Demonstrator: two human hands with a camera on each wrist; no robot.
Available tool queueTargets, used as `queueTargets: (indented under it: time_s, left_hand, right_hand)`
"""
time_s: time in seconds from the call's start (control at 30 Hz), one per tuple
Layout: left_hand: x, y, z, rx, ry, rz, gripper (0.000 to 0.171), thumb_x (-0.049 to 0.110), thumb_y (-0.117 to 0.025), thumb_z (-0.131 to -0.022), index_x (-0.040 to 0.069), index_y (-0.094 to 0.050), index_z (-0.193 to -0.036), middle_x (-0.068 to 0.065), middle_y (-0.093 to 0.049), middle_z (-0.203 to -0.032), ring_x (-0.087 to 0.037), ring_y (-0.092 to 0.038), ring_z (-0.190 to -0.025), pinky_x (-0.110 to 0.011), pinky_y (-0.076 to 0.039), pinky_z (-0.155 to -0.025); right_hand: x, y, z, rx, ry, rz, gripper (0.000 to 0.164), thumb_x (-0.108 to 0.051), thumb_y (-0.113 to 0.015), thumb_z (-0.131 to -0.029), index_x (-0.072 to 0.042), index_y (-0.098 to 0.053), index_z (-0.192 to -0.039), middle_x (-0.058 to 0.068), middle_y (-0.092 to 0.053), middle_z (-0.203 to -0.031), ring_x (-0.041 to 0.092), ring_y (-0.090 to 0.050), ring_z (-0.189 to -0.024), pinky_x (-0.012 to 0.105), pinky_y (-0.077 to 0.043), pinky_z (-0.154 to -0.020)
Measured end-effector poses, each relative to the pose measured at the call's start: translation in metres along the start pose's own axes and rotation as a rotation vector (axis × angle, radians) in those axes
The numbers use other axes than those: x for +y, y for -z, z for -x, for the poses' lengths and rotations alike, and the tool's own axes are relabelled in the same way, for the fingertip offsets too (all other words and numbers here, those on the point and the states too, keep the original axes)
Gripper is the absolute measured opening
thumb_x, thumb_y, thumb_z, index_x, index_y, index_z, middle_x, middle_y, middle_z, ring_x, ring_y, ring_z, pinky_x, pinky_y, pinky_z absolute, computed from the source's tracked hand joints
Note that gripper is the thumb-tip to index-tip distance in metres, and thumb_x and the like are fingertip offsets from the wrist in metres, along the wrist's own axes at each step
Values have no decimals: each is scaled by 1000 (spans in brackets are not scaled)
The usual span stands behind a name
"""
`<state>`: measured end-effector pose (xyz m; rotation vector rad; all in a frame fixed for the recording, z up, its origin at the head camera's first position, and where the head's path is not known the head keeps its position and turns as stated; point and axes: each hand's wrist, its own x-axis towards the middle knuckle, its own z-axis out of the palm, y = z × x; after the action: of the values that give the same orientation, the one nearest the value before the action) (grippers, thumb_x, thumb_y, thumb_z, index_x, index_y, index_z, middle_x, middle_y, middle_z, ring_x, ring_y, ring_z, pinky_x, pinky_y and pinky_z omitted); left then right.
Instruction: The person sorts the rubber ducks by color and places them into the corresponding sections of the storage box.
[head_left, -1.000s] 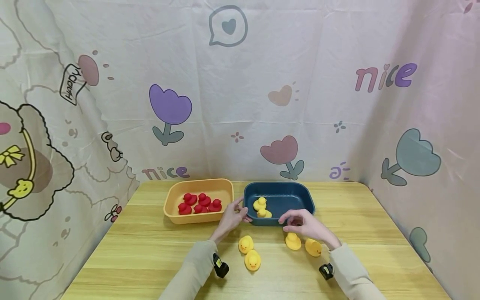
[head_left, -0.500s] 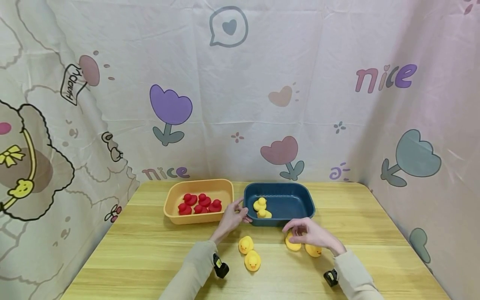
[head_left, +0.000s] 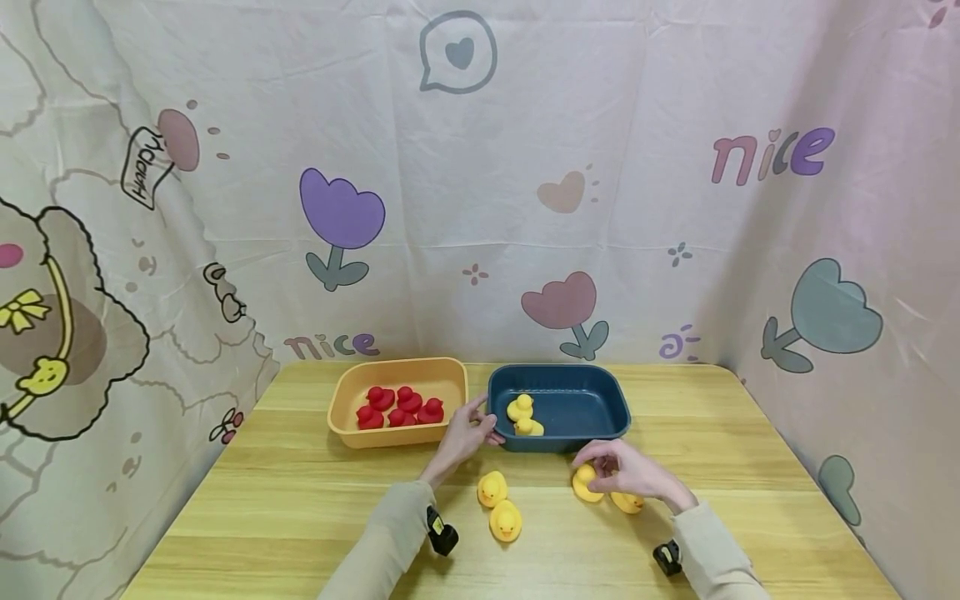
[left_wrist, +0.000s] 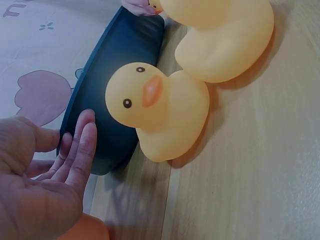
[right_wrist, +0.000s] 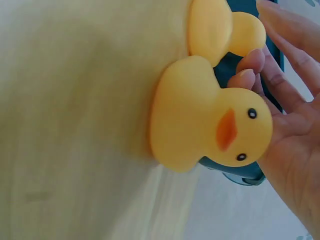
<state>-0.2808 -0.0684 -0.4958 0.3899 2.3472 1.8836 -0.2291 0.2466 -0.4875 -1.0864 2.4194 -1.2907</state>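
Left hand [head_left: 467,431], fingers fairly straight, touches the left end of the blue tray [head_left: 573,410], likely steadying it; right hand [head_left: 628,469] half-curls around a yellow rubber duck [head_left: 582,485], grip unclear.

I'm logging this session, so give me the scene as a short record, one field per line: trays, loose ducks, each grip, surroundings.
Orange tray: five red ducks
Blue tray: two yellow ducks, toward its left end
Loose ducks: four, yellow, in two pairs before the blue tray
Left grip: fingers at the blue tray's left end
Right grip: at the right-hand pair, fingers about one duck's head; hold unclear
Surface: wood-grain tabletop
Backdrop: printed cloth
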Motion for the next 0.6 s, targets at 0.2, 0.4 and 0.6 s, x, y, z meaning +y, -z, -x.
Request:
queueTargets:
  time_s: [0.2,0.4,0.6]
  left_hand:
    - [-1,0,-1,2,14,-1,56,4,-54,-102,-6,-34,-153,-22,-64,-95,-31,-77,-79,-34,-66,-75]
    - [0,0,-1,2,17,-3,55,2,-53,-102,-6,-33,-153,-20,-63,-93,-32,-77,-79,-32,-66,-74]
    - [1,0,-1,1,18,4,56,3,-53,-102,-6,-33,-153,-20,-63,-93,-31,-77,-79,-33,-66,-74]
  right_hand:
    - [0,-1,0,-1,3,6,29,2,-73,-84,5,-69,-113,25,-66,-111,6,-54,-75,15,-50,-61]
    - [1,-3,1,-23,-7,-7,33,5,-73,-80,5,-70,-112,24,-63,-111,23,-55,-79,16,-51,-65]
    - [2,-3,2,-31,-9,-6,31,5,-74,-80,3,-72,-110,23,-60,-112,26,-54,-80,16,-49,-65]
